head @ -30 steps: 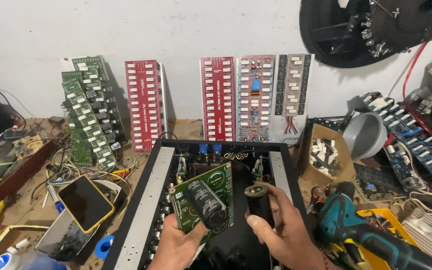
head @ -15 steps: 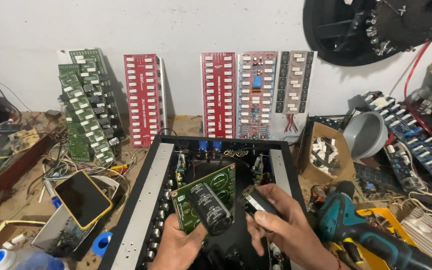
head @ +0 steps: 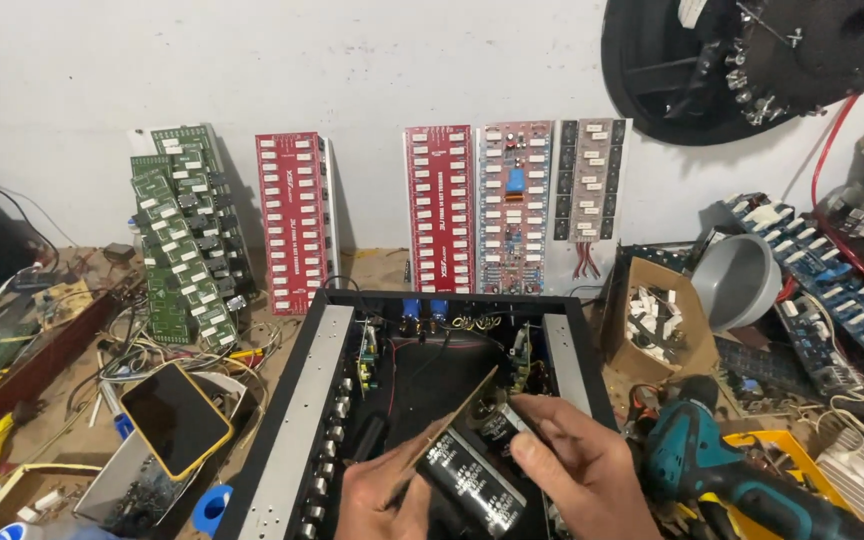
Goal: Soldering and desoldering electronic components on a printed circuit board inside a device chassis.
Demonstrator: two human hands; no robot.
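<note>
Holding a board (head: 452, 425) edge-up over the open black case (head: 292, 420), left hand (head: 384, 500) grips it while right hand (head: 577, 470) fingers pinch its large black capacitor (head: 472, 480); board not yet seated inside.

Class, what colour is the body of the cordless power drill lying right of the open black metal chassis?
Teal with black parts, cordless power drill, head view.

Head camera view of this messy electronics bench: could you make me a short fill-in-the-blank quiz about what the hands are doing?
1. The left hand holds a circuit board that carries large black ____.
2. The right hand touches one black capacitor above an open black ____.
3. The cordless drill beside the right hand is coloured ____.
4. The boards leaning on the wall are green, grey and ____.

Missing words: capacitors; chassis; teal; red
</note>
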